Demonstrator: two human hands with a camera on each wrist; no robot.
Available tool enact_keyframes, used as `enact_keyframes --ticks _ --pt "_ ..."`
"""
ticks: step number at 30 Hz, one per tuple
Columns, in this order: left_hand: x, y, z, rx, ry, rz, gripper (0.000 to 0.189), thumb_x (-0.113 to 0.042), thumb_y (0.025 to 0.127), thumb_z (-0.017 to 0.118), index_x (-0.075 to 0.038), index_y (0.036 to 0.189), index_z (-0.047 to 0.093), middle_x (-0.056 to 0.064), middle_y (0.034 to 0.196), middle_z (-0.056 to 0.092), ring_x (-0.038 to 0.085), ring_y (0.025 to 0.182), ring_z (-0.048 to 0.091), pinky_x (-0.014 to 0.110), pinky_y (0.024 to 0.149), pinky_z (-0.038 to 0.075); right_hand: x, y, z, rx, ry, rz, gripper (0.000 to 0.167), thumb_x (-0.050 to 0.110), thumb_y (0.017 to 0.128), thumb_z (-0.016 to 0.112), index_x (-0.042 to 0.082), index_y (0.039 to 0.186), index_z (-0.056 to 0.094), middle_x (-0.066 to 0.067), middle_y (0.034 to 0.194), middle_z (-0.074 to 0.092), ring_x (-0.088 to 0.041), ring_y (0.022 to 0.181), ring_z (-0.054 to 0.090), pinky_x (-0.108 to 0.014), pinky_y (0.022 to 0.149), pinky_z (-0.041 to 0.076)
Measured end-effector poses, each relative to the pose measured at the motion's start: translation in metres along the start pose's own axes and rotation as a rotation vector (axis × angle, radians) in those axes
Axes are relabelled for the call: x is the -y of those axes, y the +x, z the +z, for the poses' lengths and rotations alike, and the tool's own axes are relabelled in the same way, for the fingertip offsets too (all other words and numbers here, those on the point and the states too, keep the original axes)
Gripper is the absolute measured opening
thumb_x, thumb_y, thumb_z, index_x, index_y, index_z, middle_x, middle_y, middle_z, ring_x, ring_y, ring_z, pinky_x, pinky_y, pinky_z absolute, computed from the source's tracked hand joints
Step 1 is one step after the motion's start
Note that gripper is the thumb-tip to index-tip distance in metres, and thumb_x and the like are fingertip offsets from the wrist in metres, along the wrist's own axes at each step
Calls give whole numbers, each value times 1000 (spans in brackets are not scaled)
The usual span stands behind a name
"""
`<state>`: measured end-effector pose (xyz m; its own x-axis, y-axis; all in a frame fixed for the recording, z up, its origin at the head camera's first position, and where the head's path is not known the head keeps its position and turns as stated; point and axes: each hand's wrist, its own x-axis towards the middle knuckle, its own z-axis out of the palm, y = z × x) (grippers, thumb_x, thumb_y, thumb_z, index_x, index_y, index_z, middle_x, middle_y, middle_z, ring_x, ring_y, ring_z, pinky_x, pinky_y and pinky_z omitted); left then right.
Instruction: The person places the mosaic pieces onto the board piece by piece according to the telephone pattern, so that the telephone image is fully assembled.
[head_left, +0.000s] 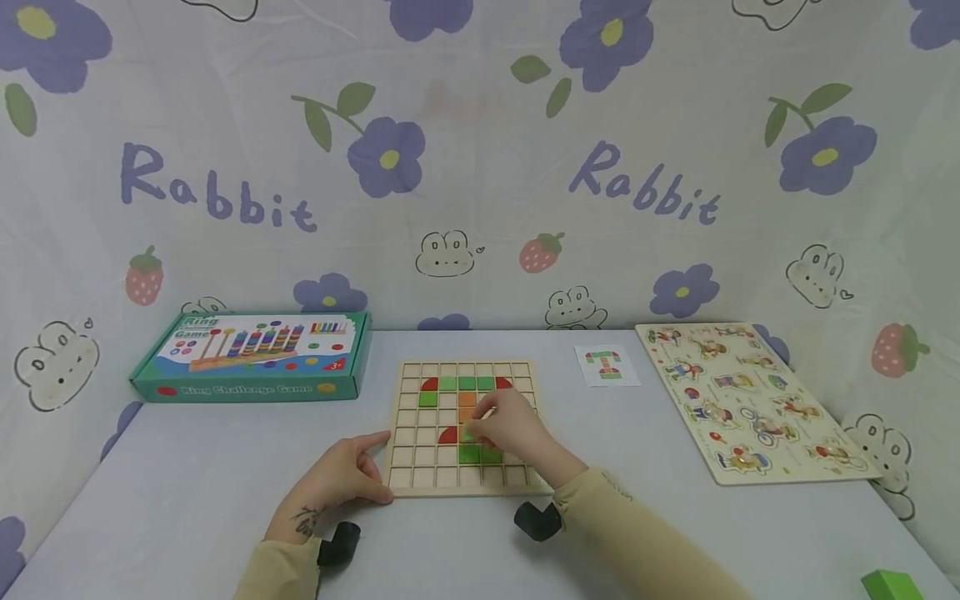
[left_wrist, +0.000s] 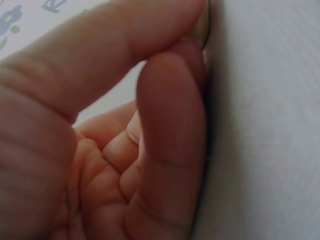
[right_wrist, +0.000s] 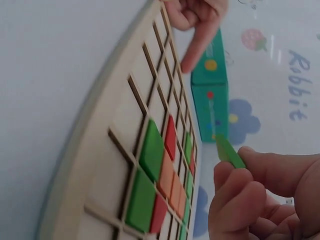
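Observation:
A wooden grid board [head_left: 424, 477] lies on the table, holding red rounded pieces [head_left: 447, 436], orange squares [head_left: 467, 399] and several green squares [head_left: 427, 399]. Over its middle is my right hand [head_left: 513, 425], pinching a small green piece [right_wrist: 230, 151] between thumb and fingertips. In the right wrist view the piece is tilted and raised off the board; its full shape is hard to make out. At the board's left edge, my left hand [head_left: 337, 479] touches the rim with index finger extended and thumb apart, near the front corner. The right hand hides part of the board.
A small card [head_left: 632, 377] with a coloured T-like pattern lies behind the board to the right. A green game box [head_left: 247, 390] stands back left. On the right is a picture puzzle board [head_left: 731, 462]. A green block [head_left: 891, 585] sits at the front right.

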<state>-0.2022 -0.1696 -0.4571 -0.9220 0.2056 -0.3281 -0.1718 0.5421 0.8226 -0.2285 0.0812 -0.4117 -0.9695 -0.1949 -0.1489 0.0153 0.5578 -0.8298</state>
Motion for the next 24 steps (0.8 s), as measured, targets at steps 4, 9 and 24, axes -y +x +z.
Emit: enact_keyframes --ticks 4,9,24 --pt "0 0 0 1 -1 0 90 -8 61 84 -7 139 41 4 62 57 13 54 48 27 52 39 3 0 15 38 -35 3 9 8 81 65 4 75 60 -1 50 50 -12 46 46 -24 49 39" --pt "0 0 0 -2 -4 2 90 -7 60 84 -6 139 41 4 61 57 13 53 47 27 51 38 6 3 27 53 -76 36 14 7 80 66 5 68 60 0 50 48 -11 46 45 -23 48 38" --pt "-1 0 0 0 -5 0 88 -5 61 83 -6 139 41 4 62 57 12 54 48 27 52 39 4 6 42 15 -188 -18 15 5 75 68 6 64 59 0 62 55 -13 55 46 -25 50 37"
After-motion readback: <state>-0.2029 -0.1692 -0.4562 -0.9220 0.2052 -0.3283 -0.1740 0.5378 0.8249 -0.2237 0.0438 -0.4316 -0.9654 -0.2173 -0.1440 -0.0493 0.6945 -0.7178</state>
